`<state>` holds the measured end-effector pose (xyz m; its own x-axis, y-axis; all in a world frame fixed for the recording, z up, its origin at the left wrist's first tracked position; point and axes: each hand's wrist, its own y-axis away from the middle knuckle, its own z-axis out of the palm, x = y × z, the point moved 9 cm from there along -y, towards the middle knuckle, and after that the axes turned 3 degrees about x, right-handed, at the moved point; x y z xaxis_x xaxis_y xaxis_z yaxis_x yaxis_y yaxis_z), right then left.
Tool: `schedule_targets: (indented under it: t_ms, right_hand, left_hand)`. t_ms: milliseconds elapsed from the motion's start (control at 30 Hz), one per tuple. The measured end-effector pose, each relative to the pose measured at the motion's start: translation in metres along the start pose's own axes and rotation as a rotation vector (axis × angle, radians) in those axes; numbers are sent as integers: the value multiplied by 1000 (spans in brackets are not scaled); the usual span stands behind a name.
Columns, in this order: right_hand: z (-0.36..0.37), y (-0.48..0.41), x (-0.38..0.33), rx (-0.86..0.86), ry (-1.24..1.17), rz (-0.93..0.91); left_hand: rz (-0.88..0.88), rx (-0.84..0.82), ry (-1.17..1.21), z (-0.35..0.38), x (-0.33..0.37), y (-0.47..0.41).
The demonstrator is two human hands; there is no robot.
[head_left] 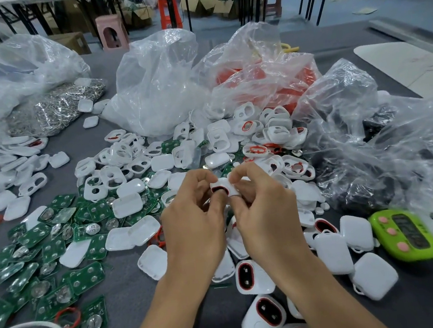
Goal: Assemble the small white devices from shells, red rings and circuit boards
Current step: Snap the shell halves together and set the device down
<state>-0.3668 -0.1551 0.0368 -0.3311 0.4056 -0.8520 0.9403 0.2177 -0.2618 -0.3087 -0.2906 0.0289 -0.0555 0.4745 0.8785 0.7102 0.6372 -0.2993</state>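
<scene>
The left hand [192, 219] and right hand [265, 209] both pinch one white shell [225, 183], its red ring [216, 189] toward nine o'clock, its long axis roughly nine-to-three.

L forearm [172, 310] & R forearm [334, 301] are both bare and angle up from the bottom edge twd each other, w/ wrists near mid-frame. L hand [193, 219] & R hand [266, 212] sit side by side, backs to camera, nearly touching. Fingers of both are curled. Fingertips of both pinch one small white shell [224, 187] btwn the 2 hands, L on its left end, R on its right. R index is bent over the top.
</scene>
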Motion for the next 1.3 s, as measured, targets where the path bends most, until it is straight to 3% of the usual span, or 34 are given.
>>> schedule_targets:
  t_ms: [467,833,900,1000,1100,1300]
  right_hand:
    - [-6,1,-4,88,21,-42]
    - [1,5,-5,30,119,-61]
    - [-1,5,-8,54,115,-79]
    - [-10,5,-18,140,137,-170]
    - [-10,9,-25,158,197,-247]
    - [-11,-7,-9,-28,-128,-42]
  left_hand:
    - [36,-103,31,8,-1,-1]
    - [25,-153,16,13,-5,-2]
    - [-48,-169,125,16,-8,-2]
    - [-300,-265,471,28,-15,1]
    - [-369,-292,592,31,-14,3]
    - [-503,-332,871,27,-18,-5]
